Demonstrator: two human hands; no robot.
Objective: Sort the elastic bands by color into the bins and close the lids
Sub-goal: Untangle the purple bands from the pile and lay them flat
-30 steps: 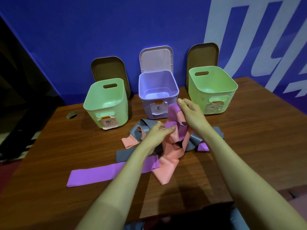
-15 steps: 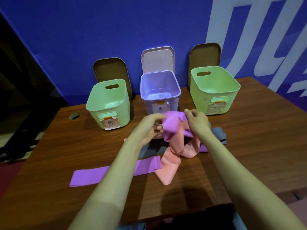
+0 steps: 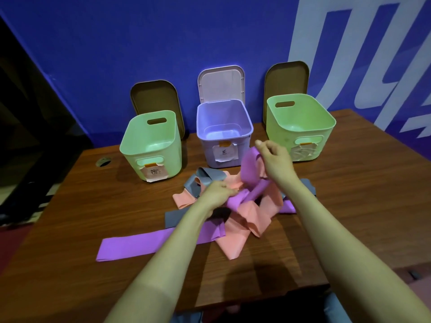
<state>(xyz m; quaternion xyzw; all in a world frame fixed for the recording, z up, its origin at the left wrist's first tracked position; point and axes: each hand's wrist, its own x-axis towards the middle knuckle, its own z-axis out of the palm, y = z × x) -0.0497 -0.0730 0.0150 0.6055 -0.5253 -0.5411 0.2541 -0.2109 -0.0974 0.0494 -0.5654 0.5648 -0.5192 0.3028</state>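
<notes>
Now the right hand [image 3: 276, 163] and left hand [image 3: 217, 192], fingers pinched on it, hold 1 purple band [image 3: 249, 169] above the tangled pile [image 3: 251, 213] on the tabletop [image 3: 349, 206]; it looks light, limp, stretchy, best gripped near an end.

Both forearms [image 3: 163, 264] are bare along all the length that shows, and so are the left hand [image 3: 217, 192] and the right hand [image 3: 276, 160]. At the near edge, under the arms, a little grey-blue fabric [image 3: 186, 318] of the person's clothing shows, too dim to name the garment
</notes>
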